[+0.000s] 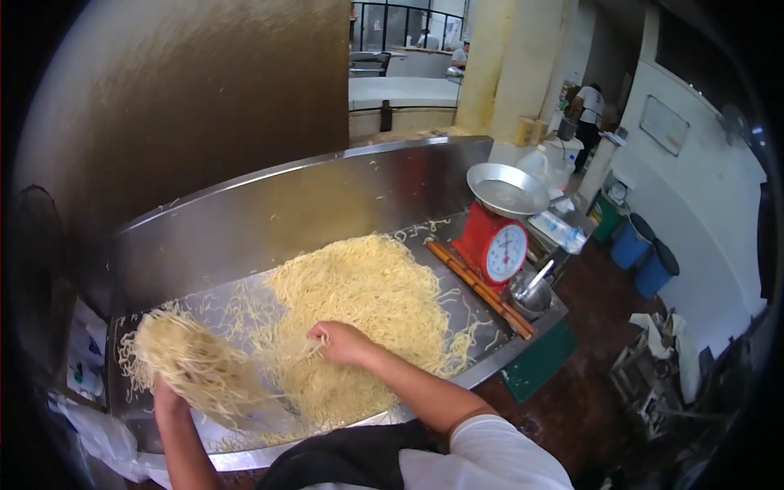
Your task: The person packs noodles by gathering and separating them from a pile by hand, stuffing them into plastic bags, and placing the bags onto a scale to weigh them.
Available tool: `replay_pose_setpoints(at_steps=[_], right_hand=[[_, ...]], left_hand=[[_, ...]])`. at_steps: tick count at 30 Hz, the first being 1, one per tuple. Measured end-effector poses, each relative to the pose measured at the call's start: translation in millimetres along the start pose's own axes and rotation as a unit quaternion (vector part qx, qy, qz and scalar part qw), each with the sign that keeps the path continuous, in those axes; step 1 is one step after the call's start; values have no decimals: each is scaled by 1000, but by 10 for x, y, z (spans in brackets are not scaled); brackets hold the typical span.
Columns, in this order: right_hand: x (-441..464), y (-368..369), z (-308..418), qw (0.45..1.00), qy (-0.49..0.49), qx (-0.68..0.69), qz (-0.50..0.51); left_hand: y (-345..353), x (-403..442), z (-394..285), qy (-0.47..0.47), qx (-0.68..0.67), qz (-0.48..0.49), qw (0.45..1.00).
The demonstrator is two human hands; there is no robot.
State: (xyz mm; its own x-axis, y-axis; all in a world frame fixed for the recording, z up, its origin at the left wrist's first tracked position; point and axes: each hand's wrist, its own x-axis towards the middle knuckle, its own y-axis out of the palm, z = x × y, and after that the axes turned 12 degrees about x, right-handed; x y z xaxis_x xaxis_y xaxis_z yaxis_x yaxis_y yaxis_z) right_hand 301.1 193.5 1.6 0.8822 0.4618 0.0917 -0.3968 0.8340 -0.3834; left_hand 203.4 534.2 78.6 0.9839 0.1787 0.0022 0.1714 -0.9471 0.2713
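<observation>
A large pile of pale yellow noodles [367, 286] lies on a steel table with a raised back wall [310, 196]. At the left, my left hand [169, 396] is under a big bunch of noodles [188, 351], its fingers mostly hidden by them; the bunch is blurred at its lower side. My right hand [339, 341] is over the front left part of the pile, its fingers curled round a few noodles. Loose strands are scattered on the metal around the pile.
Right of the pile stand a red dial scale [494, 245] with a metal pan [508, 189], wooden sticks [482, 287] and a metal pot [531, 294]. Blue bins [656, 269] stand on the floor at the right. A person [590, 106] is in the far doorway.
</observation>
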Motion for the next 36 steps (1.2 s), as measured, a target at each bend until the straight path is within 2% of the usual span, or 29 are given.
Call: replay_pose_setpoints(at_steps=[1, 2, 3, 4, 5, 6, 8, 11, 14, 15, 18, 21, 24, 27, 30, 31, 32, 34, 36], right_hand=[[-65, -3, 49, 999, 33, -11, 28], [-92, 22, -7, 999, 25, -16, 37], [-117, 56, -109, 999, 18, -22, 45], [-136, 78, -201, 998, 12, -28, 53], [-142, 91, -262, 998, 11, -21, 58], [-155, 67, -254, 998, 14, -21, 55], [-195, 25, -218, 998, 20, -19, 52], [-182, -51, -195, 995, 48, -58, 64], [-138, -16, 40, 993, 25, -97, 68], [-129, 43, 181, 994, -10, -77, 74], [-50, 505, 439, 984, -170, 7, 55], [34, 1028, 286, 983, -96, 62, 146], [88, 1052, 178, 981, -16, 72, 179], [131, 1117, -104, 974, 83, 49, 204], [139, 1295, 128, 982, -29, 131, 133], [134, 1393, 303, 981, -87, 148, 89], [132, 1496, 430, 985, -83, 132, 77], [232, 1754, 290, 974, -87, 18, 209], [547, 2230, -303, 892, -129, -148, 408]], left_hand=[[46, -9, 123, -46, 34, -9, 998], [76, -31, 274, -34, 176, 4, 984], [116, -83, 382, -95, 273, -10, 957], [-113, -18, 657, -160, 426, -1, 891], [-122, -31, 858, -196, 393, 4, 899], [-94, -70, 1013, -167, 356, 18, 919], [41, -156, 1054, -186, 278, 25, 942], [131, -171, 850, -254, 457, 60, 850], [132, -59, 740, -151, 662, 182, 711], [202, -23, 741, -12, 607, 205, 768], [529, -26, 438, 20, 762, 230, 605], [863, -2, 248, -112, 841, 257, 462], [740, -72, 95, -2, 774, 262, 576], [305, -41, 266, 0, 740, 91, 667], [509, -110, 308, 60, 713, -57, 697], [594, -127, 410, 155, 665, -64, 728], [755, -157, 445, 216, 612, -56, 759], [1088, -284, 255, 251, 559, -65, 788], [1042, -273, 300, 220, 548, -54, 805]])
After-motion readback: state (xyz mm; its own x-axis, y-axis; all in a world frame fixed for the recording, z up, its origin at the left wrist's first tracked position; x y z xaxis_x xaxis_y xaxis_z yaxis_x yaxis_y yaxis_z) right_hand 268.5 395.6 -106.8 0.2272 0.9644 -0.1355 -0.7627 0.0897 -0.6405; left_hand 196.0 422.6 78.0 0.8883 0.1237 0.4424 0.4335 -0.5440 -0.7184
